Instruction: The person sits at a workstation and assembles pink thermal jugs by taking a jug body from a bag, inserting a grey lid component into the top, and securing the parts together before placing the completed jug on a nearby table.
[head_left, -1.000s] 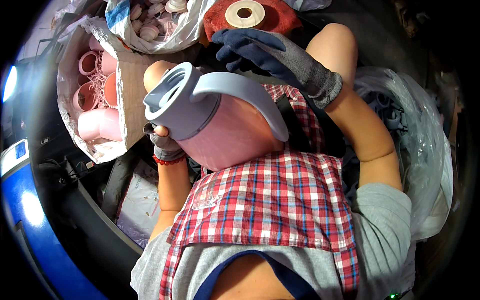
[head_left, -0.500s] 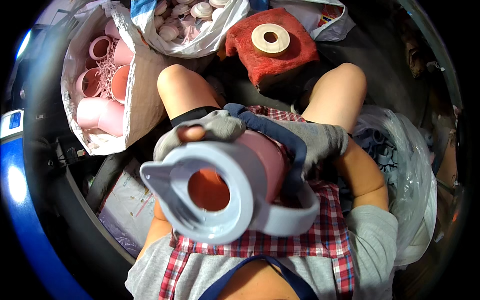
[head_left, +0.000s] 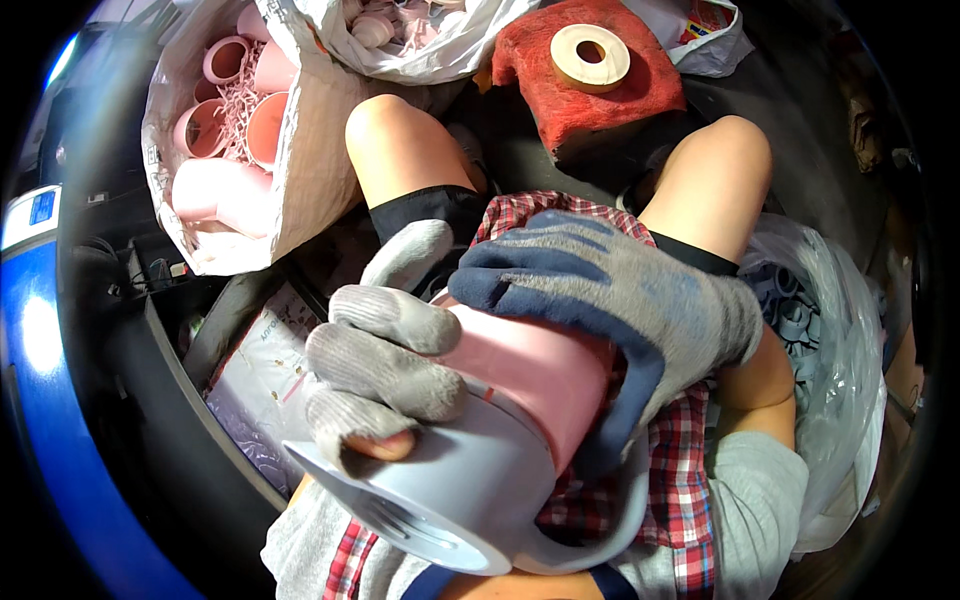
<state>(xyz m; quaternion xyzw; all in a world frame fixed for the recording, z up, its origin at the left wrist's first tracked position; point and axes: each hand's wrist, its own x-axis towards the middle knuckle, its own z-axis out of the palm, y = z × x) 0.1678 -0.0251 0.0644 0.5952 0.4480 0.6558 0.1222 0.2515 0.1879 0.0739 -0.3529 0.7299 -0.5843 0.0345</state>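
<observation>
A jug lies tilted across my lap, its pink body (head_left: pixel 535 375) joined to a grey-blue collar (head_left: pixel 490 460) with a spout and a looped handle. The spout end points toward me, to the lower left. My left hand (head_left: pixel 385 355), in a light grey glove with one fingertip bare, wraps over the collar near the seam. My right hand (head_left: pixel 630 285), in a grey and navy glove, clasps the pink body from above, its thumb running down the side near the handle. The jug's far end is hidden beneath the gloves.
On the left stands a white sack (head_left: pixel 315 170) of pink jug bodies. Behind it another sack (head_left: pixel 430 60) holds small pink parts. A cream ring (head_left: pixel 590 58) rests on a red cloth-covered block (head_left: pixel 540 100) ahead. A clear plastic bag (head_left: pixel 840 350) of grey-blue parts sits at my right.
The jug has tipped so its opening faces down toward me, showing more of its side. My left hand has come over the collar, and my right hand now covers the body's top.
</observation>
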